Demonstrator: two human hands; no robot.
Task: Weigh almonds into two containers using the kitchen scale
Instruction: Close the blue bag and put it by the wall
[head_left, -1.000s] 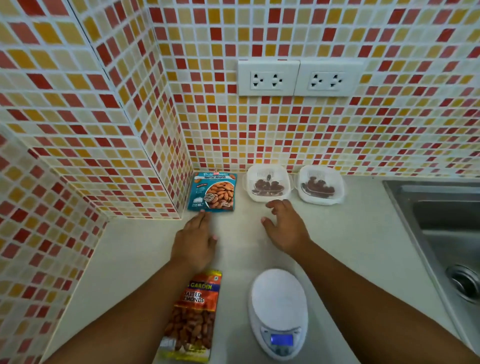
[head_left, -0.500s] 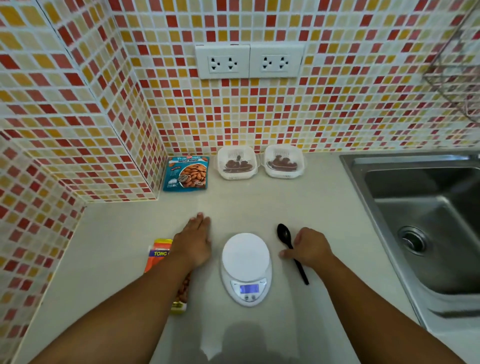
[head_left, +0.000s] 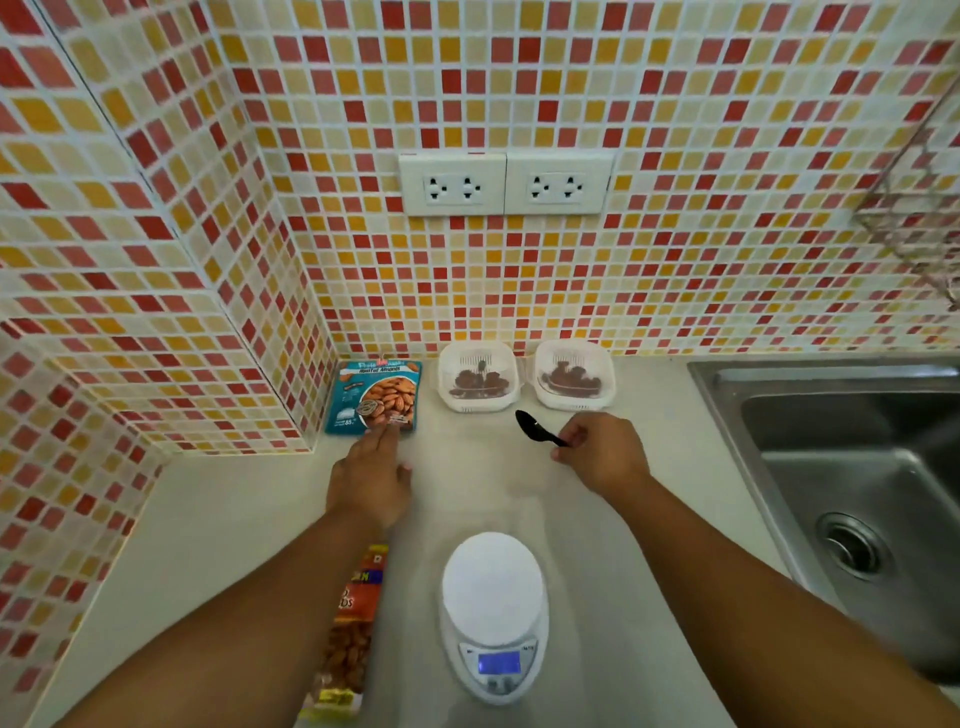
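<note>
Spoon (head_left: 537, 429) in curled right hand (head_left: 602, 453)

Both forearms are bare up to the bottom edge of the picture; no sleeve covers them; the left hand (head_left: 370, 480) and the right hand (head_left: 602, 453) carry no glove, and no ring, watch or bracelet can be seen on them.
</note>
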